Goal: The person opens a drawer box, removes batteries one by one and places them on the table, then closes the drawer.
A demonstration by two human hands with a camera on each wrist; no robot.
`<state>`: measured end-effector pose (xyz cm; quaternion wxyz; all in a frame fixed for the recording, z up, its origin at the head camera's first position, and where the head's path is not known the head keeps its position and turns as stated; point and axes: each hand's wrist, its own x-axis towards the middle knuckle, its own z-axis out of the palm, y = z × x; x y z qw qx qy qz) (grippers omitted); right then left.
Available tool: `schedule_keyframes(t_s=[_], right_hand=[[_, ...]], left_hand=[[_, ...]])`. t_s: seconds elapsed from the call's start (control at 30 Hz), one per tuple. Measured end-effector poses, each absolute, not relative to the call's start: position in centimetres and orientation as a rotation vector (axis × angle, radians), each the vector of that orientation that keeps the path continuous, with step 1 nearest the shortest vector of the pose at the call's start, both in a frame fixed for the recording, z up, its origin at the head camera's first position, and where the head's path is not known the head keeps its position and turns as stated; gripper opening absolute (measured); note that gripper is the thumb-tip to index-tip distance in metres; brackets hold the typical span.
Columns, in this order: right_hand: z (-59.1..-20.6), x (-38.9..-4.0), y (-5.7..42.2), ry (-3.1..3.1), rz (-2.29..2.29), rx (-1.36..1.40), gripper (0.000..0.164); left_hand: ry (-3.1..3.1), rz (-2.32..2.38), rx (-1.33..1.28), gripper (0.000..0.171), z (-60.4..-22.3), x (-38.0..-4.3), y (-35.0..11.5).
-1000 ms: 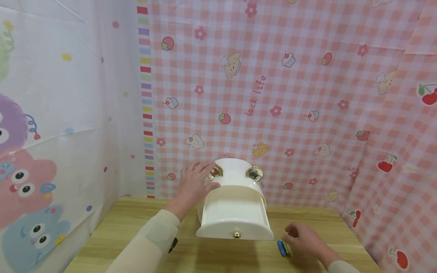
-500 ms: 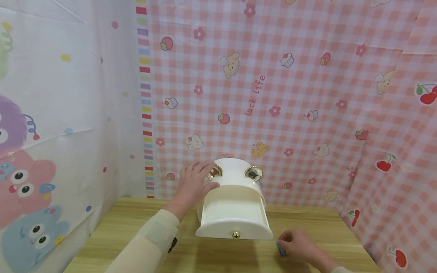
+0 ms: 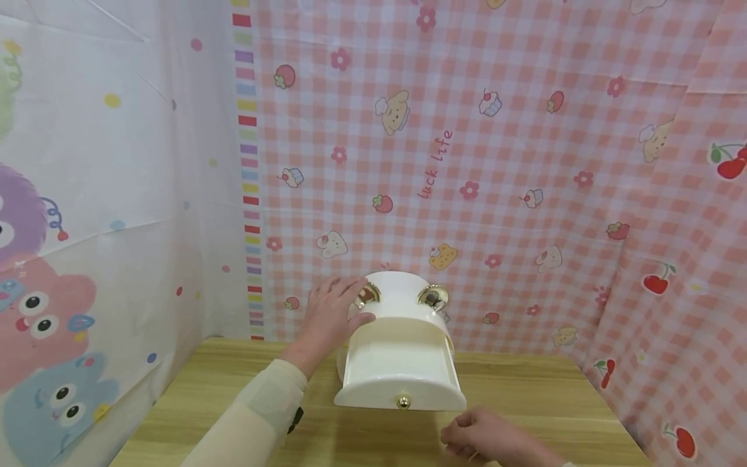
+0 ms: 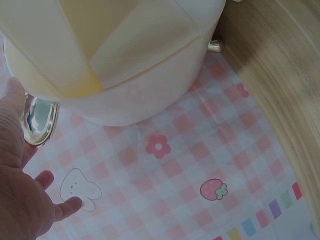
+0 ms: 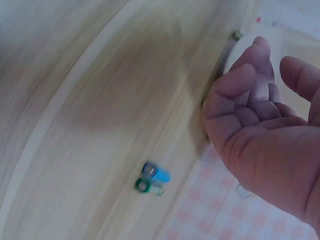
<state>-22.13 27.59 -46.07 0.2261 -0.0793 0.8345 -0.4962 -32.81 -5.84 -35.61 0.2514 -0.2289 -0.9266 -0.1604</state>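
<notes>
A white rounded box point(image 3: 399, 295) with two round gold fittings stands on the table, its front drawer point(image 3: 403, 363) pulled out. A gold knob point(image 3: 403, 401) sits on the drawer front. My left hand point(image 3: 331, 318) rests at the box's upper left, fingers extended, beside the left gold fitting point(image 4: 40, 120). In front of the drawer's right corner, my right hand point(image 3: 484, 438) hovers with loosely curled fingers and nothing visible in them. The right wrist view shows a blue battery point(image 5: 159, 174) and a green-ended battery point(image 5: 149, 187) side by side on the table; the right hand hides them from the head view.
The wooden table point(image 3: 525, 379) meets a pink checked cloth point(image 3: 496, 272) behind the box. White printed cloth point(image 3: 134, 279) hangs at the left. A small dark thing point(image 3: 295, 420) shows beside the left sleeve.
My right hand has moved from beside the two batteries leftward and nearer to me, in front of the drawer. The left hand and the box have stayed in place.
</notes>
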Motion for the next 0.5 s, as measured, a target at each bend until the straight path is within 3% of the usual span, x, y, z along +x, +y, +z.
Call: schedule_keyframes(t_s=[0.5], right_hand=[[-44.8,-21.5,24.7,1.95,-1.664,-0.23,0.04]], left_hand=[[-2.523,-0.452,-0.628,0.075,-35.7,-32.9,-5.9]])
